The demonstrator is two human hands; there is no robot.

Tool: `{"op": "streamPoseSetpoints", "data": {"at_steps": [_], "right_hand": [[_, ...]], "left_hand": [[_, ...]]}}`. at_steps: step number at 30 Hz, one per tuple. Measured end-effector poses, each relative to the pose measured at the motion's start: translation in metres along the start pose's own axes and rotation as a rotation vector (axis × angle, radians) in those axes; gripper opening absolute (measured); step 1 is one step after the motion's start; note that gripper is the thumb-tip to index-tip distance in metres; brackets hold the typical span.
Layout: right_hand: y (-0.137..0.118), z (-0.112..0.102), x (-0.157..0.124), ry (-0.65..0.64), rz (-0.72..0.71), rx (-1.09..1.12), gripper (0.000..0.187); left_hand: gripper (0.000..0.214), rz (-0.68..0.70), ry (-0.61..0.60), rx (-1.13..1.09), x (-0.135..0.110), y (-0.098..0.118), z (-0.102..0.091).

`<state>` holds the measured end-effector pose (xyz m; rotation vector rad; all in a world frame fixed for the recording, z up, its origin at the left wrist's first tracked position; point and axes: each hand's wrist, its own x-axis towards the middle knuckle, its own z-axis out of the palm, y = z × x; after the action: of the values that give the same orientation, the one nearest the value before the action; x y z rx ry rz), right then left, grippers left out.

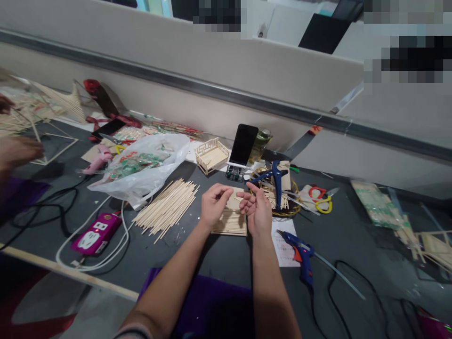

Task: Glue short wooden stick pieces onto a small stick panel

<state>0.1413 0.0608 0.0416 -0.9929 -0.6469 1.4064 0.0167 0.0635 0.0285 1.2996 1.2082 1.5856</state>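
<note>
Covering part of a flat panel of pale, slender wooden sticks (229,227), the left hand (214,205) presses thumb and forefinger together; whether they pinch anything cannot be told. The right hand (259,214) faces it, palm turned inward, fingers parted and loosely curled. The panel lies about midway between the front and back edges of the dark grey table (215,256), its sticks running side by side in close, parallel rows with nearly even ends. Behind it shows a smooth, pale tan sheet (236,192); the fingers hide how the two meet. Left of the panel spreads a loose heap of thin, pale round sticks (167,207); to its right, nearer the front edge, a blue glue gun with an orange trigger (300,254) partly covers a printed white paper (278,247), whose text is too small to read. Near the table's left end, a co-worker's hand (21,153) is blurred and cut off by the frame. Overlapping blue clamps (277,183) obscure much of a yellow woven basket (294,209).
</note>
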Motion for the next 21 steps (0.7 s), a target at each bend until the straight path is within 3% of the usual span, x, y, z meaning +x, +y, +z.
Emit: {"op": "streamPoseSetpoints", "data": {"at_steps": [3, 7, 14, 17, 21], "right_hand": [[-0.001, 0.0, 0.0, -0.009, 0.029, 0.024, 0.049], [0.0, 0.001, 0.0, -0.008, 0.008, -0.013, 0.051], [0.003, 0.001, -0.006, -0.037, -0.216, -0.298, 0.054], [-0.001, 0.0, -0.009, -0.063, -0.249, -0.33, 0.049], [-0.008, -0.004, -0.007, 0.119, -0.406, -0.285, 0.036]], "left_hand": [[0.015, 0.101, -0.009, 0.068, -0.004, 0.001, 0.003], [0.014, 0.103, -0.054, 0.071, -0.003, -0.002, 0.003], [0.016, 0.101, -0.105, 0.114, 0.001, 0.003, 0.0], [0.022, -0.068, -0.088, -0.02, 0.002, 0.003, 0.0], [0.031, -0.38, -0.063, -0.395, 0.006, -0.002, -0.002]]}}
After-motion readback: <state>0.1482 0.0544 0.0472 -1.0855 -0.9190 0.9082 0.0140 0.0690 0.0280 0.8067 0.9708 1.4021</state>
